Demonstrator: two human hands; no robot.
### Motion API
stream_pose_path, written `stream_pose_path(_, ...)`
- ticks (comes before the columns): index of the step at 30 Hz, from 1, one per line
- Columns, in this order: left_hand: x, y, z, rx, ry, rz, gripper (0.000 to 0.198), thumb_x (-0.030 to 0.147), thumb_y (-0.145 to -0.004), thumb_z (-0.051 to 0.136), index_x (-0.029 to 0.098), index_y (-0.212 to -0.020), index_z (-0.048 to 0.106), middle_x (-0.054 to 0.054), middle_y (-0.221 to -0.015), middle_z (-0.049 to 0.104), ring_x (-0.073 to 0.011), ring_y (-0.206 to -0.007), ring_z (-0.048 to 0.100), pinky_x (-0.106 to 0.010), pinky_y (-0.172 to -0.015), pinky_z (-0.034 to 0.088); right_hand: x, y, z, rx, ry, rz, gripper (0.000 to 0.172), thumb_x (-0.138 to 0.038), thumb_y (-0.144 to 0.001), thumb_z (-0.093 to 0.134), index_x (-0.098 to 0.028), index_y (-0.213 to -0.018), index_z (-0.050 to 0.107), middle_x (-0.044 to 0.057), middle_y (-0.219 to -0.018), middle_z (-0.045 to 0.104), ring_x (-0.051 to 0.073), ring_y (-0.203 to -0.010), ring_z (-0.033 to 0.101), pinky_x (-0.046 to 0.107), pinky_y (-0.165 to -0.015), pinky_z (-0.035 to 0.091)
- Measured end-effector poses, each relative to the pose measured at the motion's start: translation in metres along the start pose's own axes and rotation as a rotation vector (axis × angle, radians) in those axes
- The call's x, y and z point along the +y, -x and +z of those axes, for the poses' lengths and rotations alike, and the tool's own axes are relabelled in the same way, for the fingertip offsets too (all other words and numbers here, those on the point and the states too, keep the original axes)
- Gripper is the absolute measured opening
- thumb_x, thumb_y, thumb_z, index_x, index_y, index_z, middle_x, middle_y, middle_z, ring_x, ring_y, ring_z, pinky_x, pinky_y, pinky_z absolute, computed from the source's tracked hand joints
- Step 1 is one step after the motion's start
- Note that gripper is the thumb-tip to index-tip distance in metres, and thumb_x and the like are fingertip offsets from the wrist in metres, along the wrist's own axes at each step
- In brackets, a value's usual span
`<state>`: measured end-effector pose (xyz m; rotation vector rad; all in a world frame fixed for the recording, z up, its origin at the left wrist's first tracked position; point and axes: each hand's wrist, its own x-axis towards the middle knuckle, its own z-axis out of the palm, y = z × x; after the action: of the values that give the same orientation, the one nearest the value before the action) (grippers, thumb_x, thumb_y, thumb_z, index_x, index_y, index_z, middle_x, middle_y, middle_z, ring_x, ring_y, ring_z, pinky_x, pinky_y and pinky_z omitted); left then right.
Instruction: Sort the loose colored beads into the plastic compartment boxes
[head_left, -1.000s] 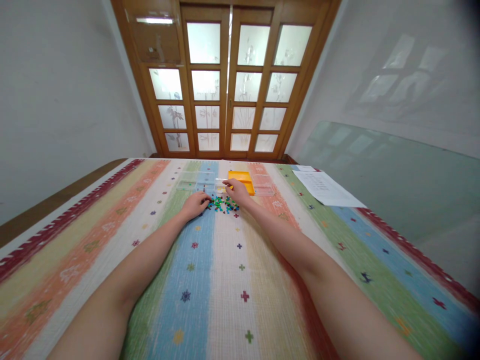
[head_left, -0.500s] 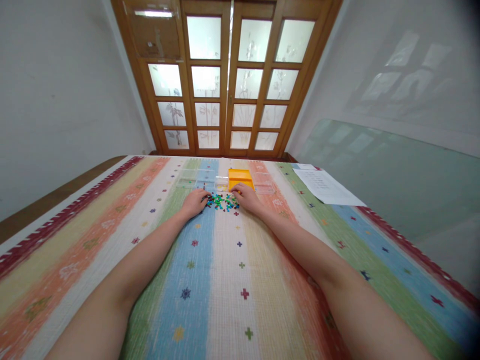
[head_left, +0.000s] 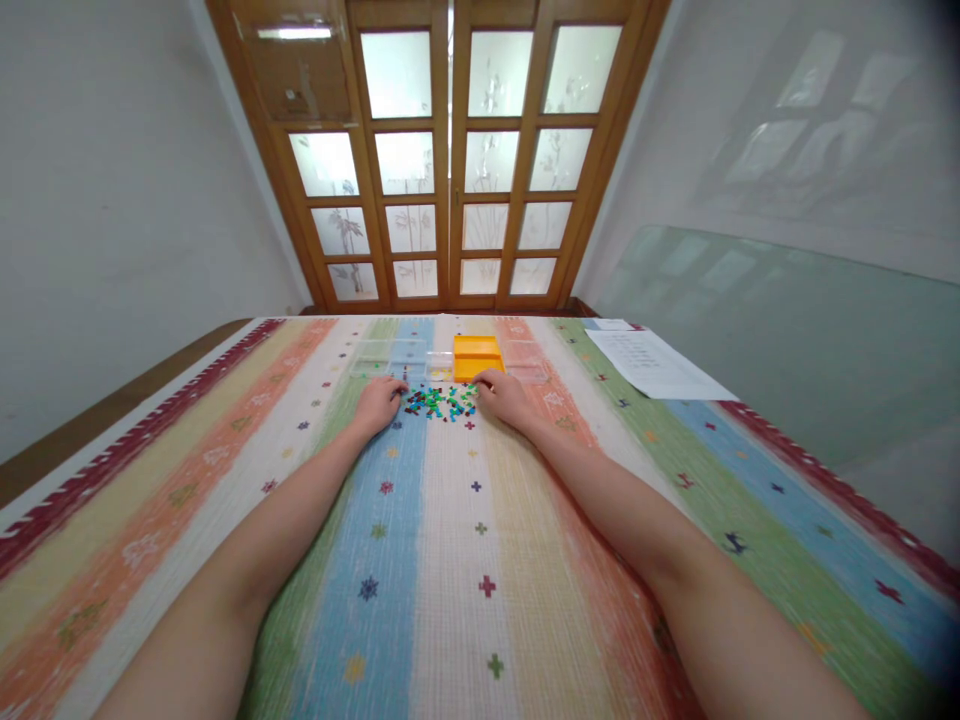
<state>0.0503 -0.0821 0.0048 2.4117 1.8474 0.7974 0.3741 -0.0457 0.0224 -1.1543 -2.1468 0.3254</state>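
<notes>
A loose pile of small green, blue and dark brown pieces (head_left: 442,402) lies spread on the striped tablecloth, too small for me to name their kind. At its left edge is my left hand (head_left: 379,403), fingers curled together by the outermost pieces. My right hand (head_left: 504,398) rests at the right edge of the pile, just in front of an open yellow box (head_left: 478,347), with its fingers bent inward. Anything between the fingertips of either hand is too small or hidden to make out.
Clear plastic trays stand behind the pile: a left one (head_left: 375,352), a small middle one (head_left: 440,366) holding some yellow bits, and a right one (head_left: 534,362). Printed sheets (head_left: 652,365) lie at the far right of the table. Wooden glazed doors (head_left: 454,215) stand beyond.
My left hand has shifted left, off the pile's edge. My right hand has moved slightly right, uncovering more of the yellow box and pieces.
</notes>
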Motion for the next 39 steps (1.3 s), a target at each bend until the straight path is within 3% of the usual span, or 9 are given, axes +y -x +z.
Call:
stream_pose_path(8, -0.010, 0.000, -0.004, -0.030, 0.025, 0.038, 0.028, 0.025, -0.092, 0.057, 0.022, -0.110, 0.078, -0.009, -0.112, 0.072, -0.0272, -0.109, 0.064, -0.044, -0.104, 0.049, 0.023, -0.005, -0.028, -0.114, 0.180, 0.164, 0.023, -0.016, -0.092, 0.059, -0.018, -0.098, 0.081, 0.010, -0.099, 0.080, 0.024, -0.086, 0.068, 0.029, -0.078, 0.045)
stream_pose_path(12, -0.005, 0.000, -0.004, -0.040, -0.010, 0.048, 0.032, 0.028, -0.093, 0.057, 0.023, -0.119, 0.076, -0.009, -0.115, 0.071, -0.0268, -0.112, 0.063, -0.042, -0.105, 0.049, 0.036, -0.004, -0.035, -0.154, 0.193, 0.132, 0.022, -0.017, -0.093, 0.062, -0.019, -0.104, 0.081, 0.010, -0.105, 0.080, 0.025, -0.092, 0.069, 0.030, -0.082, 0.047)
stream_pose_path(15, -0.002, 0.001, -0.004, -0.061, -0.025, 0.073, 0.034, 0.029, -0.095, 0.055, 0.023, -0.122, 0.075, -0.010, -0.121, 0.070, -0.0272, -0.115, 0.063, -0.042, -0.107, 0.048, 0.035, 0.000, -0.032, -0.222, 0.168, 0.064, 0.024, -0.022, -0.097, 0.061, -0.022, -0.114, 0.079, 0.009, -0.112, 0.079, 0.025, -0.096, 0.071, 0.030, -0.084, 0.048)
stream_pose_path(22, 0.006, 0.002, -0.004, -0.094, 0.023, 0.110, 0.036, 0.034, -0.103, 0.048, 0.024, -0.128, 0.071, -0.010, -0.132, 0.069, -0.0261, -0.123, 0.062, -0.041, -0.110, 0.045, 0.014, 0.008, -0.016, -0.213, 0.165, -0.026, 0.032, -0.035, -0.101, 0.062, -0.028, -0.131, 0.072, 0.007, -0.121, 0.077, 0.027, -0.105, 0.071, 0.034, -0.090, 0.050)
stream_pose_path(32, 0.024, 0.006, -0.003, -0.158, 0.077, 0.210, 0.043, 0.045, -0.102, 0.053, 0.025, -0.139, 0.064, -0.010, -0.144, 0.064, -0.0271, -0.134, 0.057, -0.044, -0.117, 0.041, 0.010, 0.010, -0.004, -0.228, 0.120, -0.147, 0.025, -0.033, -0.102, 0.060, -0.027, -0.120, 0.076, 0.007, -0.116, 0.077, 0.024, -0.105, 0.069, 0.033, -0.093, 0.050)
stream_pose_path(39, 0.025, 0.007, 0.001, -0.154, 0.114, 0.244, 0.046, 0.046, -0.100, 0.059, 0.025, -0.140, 0.064, -0.011, -0.145, 0.062, -0.0278, -0.135, 0.056, -0.044, -0.118, 0.040, 0.018, 0.012, 0.003, -0.102, 0.191, -0.021, 0.029, -0.017, -0.100, 0.053, -0.020, -0.117, 0.076, 0.011, -0.111, 0.073, 0.021, -0.099, 0.066, 0.030, -0.091, 0.048)
